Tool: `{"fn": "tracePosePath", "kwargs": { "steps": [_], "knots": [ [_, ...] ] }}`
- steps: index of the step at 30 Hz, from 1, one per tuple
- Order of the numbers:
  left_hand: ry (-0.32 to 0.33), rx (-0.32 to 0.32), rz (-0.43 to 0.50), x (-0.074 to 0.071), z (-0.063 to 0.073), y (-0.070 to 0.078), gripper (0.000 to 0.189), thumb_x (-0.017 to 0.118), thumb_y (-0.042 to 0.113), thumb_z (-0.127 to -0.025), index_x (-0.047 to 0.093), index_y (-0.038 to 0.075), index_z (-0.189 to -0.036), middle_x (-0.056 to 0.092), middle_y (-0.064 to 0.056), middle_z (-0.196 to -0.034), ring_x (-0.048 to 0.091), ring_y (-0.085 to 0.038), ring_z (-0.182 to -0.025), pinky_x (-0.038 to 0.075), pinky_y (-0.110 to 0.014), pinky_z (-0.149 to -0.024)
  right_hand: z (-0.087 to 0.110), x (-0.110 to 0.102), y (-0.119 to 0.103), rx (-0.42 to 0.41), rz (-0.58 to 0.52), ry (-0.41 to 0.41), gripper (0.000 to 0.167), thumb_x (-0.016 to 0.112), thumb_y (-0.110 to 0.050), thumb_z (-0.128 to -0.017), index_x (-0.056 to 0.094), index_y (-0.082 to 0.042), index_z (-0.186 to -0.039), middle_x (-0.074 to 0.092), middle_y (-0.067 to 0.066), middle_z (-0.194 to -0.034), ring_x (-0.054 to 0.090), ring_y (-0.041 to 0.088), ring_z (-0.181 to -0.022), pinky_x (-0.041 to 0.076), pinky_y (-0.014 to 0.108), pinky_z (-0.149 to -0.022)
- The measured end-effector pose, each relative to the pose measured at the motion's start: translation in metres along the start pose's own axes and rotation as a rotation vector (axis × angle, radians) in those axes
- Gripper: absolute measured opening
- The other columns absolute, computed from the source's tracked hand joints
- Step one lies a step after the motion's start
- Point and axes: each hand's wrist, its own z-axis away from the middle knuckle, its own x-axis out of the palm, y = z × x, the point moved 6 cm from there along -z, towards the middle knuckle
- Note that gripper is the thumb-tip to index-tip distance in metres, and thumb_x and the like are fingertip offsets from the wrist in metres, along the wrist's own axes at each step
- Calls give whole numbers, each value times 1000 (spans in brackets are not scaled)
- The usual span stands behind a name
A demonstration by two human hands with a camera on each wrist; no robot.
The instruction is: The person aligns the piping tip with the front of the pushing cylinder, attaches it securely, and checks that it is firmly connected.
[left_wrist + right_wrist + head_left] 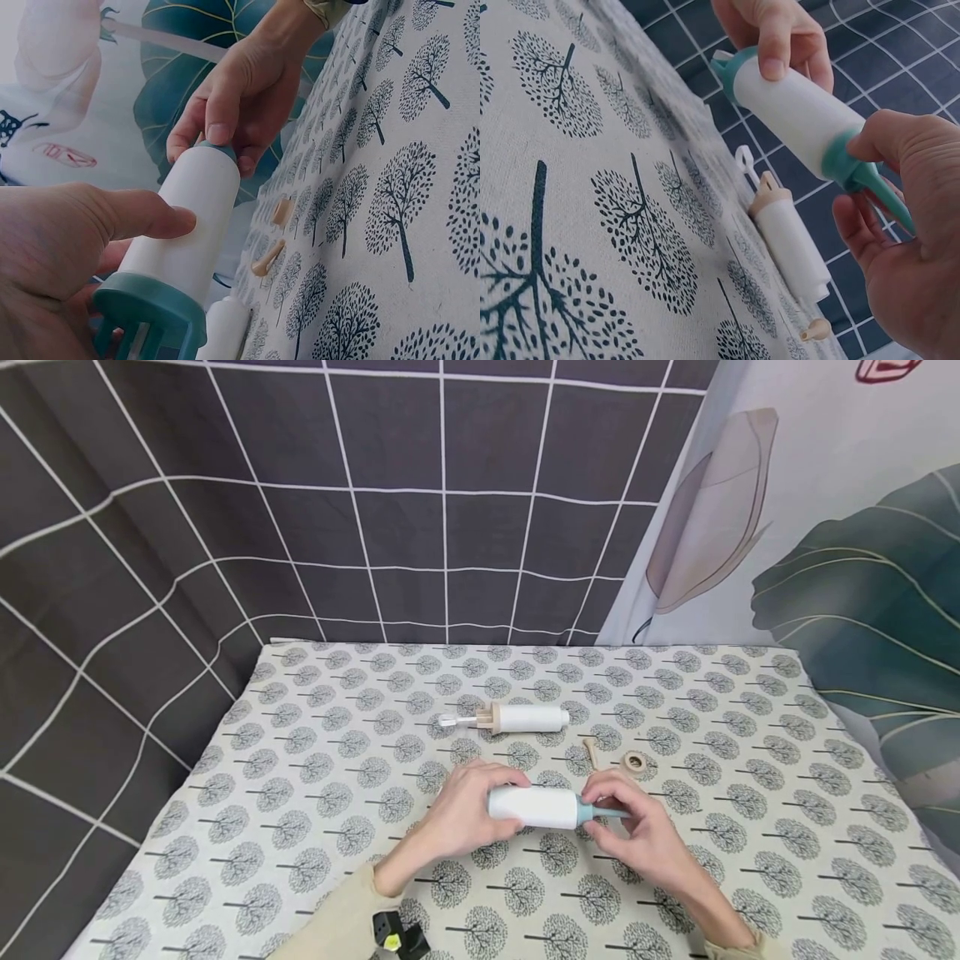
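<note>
Over the table, a white tube with teal ends (pixel 536 808) is held level between both hands. My left hand (pixel 468 810) grips its body, the thumb lying along the white side; in the left wrist view a slotted teal collar (pixel 154 300) shows at that end. My right hand (pixel 641 839) pinches the teal neck at the other end, thumb on one side and fingers on the other. A slender teal nozzle (pixel 885 196) points out from that neck, passing between the right thumb and fingers.
Behind the hands lies a similar white tube with a beige collar (pixel 528 718) and a clear looped rod (pixel 453 721). A small beige nozzle (pixel 590 752) and beige ring (pixel 634 762) lie near the right hand. Tree-print cloth (pixel 322 827) covers the table; dark grid curtain (pixel 390 527) hangs behind.
</note>
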Motion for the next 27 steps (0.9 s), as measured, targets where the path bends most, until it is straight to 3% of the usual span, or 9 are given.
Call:
{"fn": "tracePosePath", "kwargs": {
  "steps": [9,20,23,27],
  "knots": [
    [3,-19,5,0,0,0,44,86,2,-69,73,11,-110,72,0,-110,56,-15,-95,40,-51,-96,1,0,0,24,-13,29,40,65,23,-77,62,1,-110,61,15,-113,61,18,-98,53,25,-87],
    [-2,-22,11,1,1,-1,44,86,2,-69,72,11,-111,71,-3,-114,58,-22,-103,30,-59,-109,2,-1,6,171,45,53,25,64,9,-89,62,0,-112,66,9,-109,65,15,-92,58,30,-76],
    [-2,-15,11,0,1,-1,44,86,2,-70,72,10,-111,71,-3,-114,59,-24,-105,24,-61,-112,3,-2,6,176,42,54,23,63,9,-91,62,2,-114,67,10,-108,66,17,-86,59,31,-72],
    [2,-11,5,0,0,-1,44,86,2,-70,72,10,-111,71,-4,-114,59,-23,-104,27,-60,-111,3,-2,8,193,27,54,22,60,7,-93,61,3,-115,68,11,-106,67,25,-75,59,31,-65]
  ]
}}
